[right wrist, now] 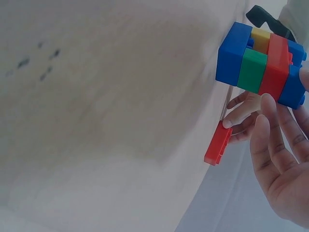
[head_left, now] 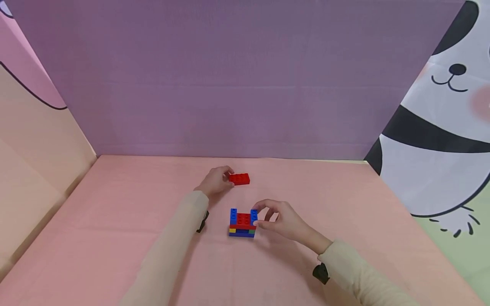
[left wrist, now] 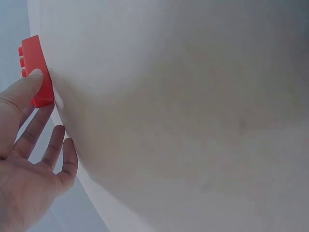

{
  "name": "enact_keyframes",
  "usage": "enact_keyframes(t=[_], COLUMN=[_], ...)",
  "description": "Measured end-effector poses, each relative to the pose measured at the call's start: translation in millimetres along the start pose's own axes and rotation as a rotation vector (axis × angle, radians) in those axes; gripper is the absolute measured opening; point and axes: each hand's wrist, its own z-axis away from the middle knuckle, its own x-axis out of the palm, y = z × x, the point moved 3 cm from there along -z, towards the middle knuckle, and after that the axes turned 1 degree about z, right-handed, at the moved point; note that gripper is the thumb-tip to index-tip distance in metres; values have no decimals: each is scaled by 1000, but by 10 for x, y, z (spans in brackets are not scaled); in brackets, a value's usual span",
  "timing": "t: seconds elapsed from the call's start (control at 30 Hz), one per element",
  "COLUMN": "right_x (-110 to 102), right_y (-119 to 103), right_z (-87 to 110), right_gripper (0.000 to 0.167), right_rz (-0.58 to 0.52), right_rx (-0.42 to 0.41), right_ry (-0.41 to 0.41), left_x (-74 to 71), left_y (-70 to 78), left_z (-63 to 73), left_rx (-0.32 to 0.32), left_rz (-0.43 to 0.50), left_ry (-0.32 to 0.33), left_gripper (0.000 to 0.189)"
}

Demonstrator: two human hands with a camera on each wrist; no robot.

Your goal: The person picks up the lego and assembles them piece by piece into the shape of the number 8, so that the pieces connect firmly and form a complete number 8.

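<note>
A loose red toy brick (head_left: 240,179) with studs on top lies toward the back of the table. My left hand (head_left: 216,181) pinches its left end, with the thumb against the side facing me in the left wrist view. Nearer to me stands a small brick stack (head_left: 243,227). It has a blue base, a yellow and a green brick (right wrist: 252,69) above that, then a red layer, and two blue bricks at the top ends. My right hand (head_left: 285,221) pinches the top right blue brick (head_left: 254,216) between thumb and fingers.
A pink cloth (head_left: 126,221) covers the table. Behind it rises a purple backdrop (head_left: 229,85). A panel with a panda picture (head_left: 440,178) stands on the right, and a beige panel (head_left: 34,170) on the left.
</note>
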Motion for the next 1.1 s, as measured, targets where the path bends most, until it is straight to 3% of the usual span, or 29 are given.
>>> enact_keyframes(t=[0.63, 1.1], right_x=[-3, -4], right_y=[3, -8], right_z=[-5, -1], right_gripper=[35, 35], right_rz=[2, -2], right_rx=[0, 3], right_ry=[4, 0], left_x=[-133, -180], left_y=[-8, 52], left_z=[40, 116], left_rx=[70, 151], left_rz=[72, 27], left_ry=[-70, -96], left_gripper=[35, 36])
